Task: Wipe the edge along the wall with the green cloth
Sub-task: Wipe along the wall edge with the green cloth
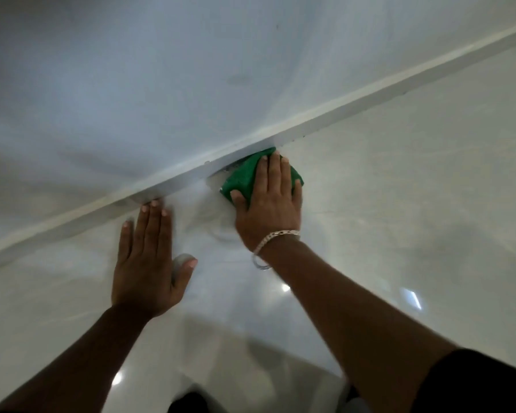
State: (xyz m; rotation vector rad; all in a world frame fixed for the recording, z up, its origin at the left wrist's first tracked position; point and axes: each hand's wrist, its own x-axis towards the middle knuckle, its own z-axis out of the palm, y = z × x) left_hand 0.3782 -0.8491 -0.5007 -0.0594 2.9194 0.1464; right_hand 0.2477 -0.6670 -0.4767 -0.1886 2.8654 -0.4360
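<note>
A folded green cloth point(241, 177) lies on the glossy white floor right against the white skirting edge point(334, 114) at the foot of the wall. My right hand point(270, 201) presses flat on top of the cloth, fingers spread and pointing at the wall, a silver bracelet on the wrist. My left hand point(148, 263) rests flat on the bare floor to the left, palm down, fingertips almost touching the skirting and holding nothing. The cloth's near part is hidden under my right palm.
The skirting runs diagonally from lower left to upper right, with the pale wall point(161, 70) above it. Shiny floor tiles point(399, 204) spread to the right and toward me, with light reflections. A dark shape, likely my knee point(191, 403), shows at the bottom edge.
</note>
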